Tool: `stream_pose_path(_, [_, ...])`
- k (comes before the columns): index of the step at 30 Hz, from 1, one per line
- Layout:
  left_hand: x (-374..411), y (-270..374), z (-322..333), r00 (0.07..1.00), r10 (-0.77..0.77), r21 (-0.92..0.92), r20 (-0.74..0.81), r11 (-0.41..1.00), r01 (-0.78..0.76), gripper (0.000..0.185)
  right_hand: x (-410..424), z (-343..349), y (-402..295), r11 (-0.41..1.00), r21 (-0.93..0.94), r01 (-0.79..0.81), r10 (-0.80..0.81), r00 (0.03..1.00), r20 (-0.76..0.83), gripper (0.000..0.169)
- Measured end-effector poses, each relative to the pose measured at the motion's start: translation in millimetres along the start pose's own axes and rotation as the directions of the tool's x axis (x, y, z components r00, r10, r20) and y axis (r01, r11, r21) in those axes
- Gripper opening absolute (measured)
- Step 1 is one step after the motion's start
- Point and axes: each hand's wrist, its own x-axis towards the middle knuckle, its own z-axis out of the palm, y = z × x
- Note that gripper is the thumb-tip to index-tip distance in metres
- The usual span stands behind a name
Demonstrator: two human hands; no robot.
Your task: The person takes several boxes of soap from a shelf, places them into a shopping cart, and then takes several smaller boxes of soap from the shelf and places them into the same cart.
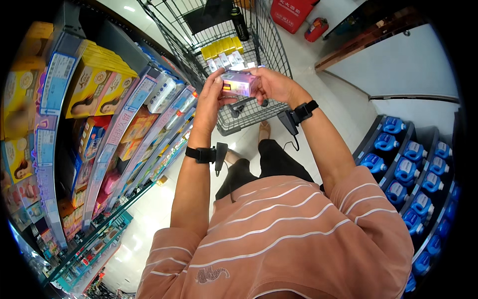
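A small pinkish-purple box with a shiny face [237,84] is held between both hands, above the near end of a wire shopping cart [239,129]. My left hand [216,89] grips its left end with thumb and fingers. Around the right end are the fingers of my right hand [270,84]. Beyond the hands, inside the cart, stand a row of yellow boxes [222,48] and several small white boxes [226,59]. A black bottle [239,24] lies near the yellow boxes, beside a dark flat item [207,17]. Each wrist wears a black strap with a small device.
Store shelves with price-tag strips [108,149] rise close on the left, holding yellow boxes [101,88] and other packages. Blue bottles [406,170] fill racks on the right. A red fire extinguisher [316,30] stands beyond the cart, by a red case [291,13].
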Motion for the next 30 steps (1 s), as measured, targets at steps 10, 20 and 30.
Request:
stream_pose_path(10, [-16.7,-3.1,-11.4,0.99,-0.063,0.031,-0.124,0.997,0.067,0.042,-2.5,24.9,14.9,0.989,0.144,-0.033,0.03,0.999,0.026,0.051])
stream_pose_path(20, [-13.8,-12.6,-18.7,0.994,-0.057,-0.141,-0.09,0.989,0.044,0.04,3.5,44.3,16.3,1.0,0.003,-0.009,0.009,0.993,-0.119,0.038])
stream_pose_path(30, [-7.8,-22.4,-20.0,0.992,-0.104,-0.203,-0.066,0.975,0.089,0.038,1.5,41.4,17.2,0.999,-0.053,-0.011,0.002,0.986,-0.166,0.034])
